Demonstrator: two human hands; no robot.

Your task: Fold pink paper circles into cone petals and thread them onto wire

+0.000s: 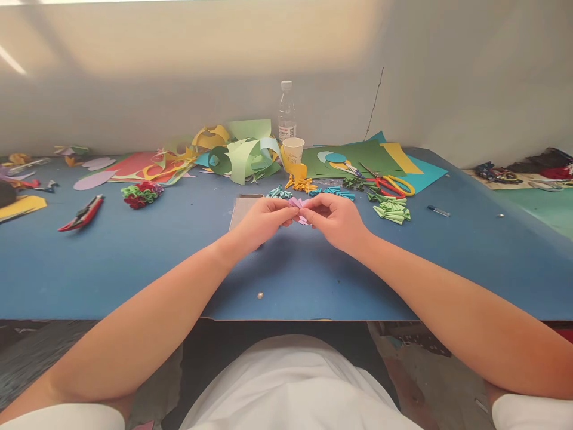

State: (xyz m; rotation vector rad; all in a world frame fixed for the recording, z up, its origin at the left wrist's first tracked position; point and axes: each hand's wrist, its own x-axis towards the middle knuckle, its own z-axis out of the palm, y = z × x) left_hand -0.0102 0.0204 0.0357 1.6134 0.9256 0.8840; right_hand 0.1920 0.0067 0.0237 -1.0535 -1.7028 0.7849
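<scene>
I see the left hand and the right hand close together, with their fingertips pinching 1 small piece of purple paper between them. This purple paper is held above the blue table, and the fingers cover a part of it, so I cannot tell its full shape. Partly behind the left hand I notice a flat grey thing, and from my distance I cannot tell what it is. Just beyond the hands lie small heaps of rolled paper: the teal rolls, the orange rolls and the blue rolls. More to the right I find the light green rolls, near some scissors with red and yellow handles. Nearer to the front edge, 1 small bead lies on the table. Farther to the left, I see a red and green paper ball, and after it a red tool. Behind the rolls stand a paper cup and a clear bottle, both upright, between the curled paper scraps on the left and the dark green sheets on the right
</scene>
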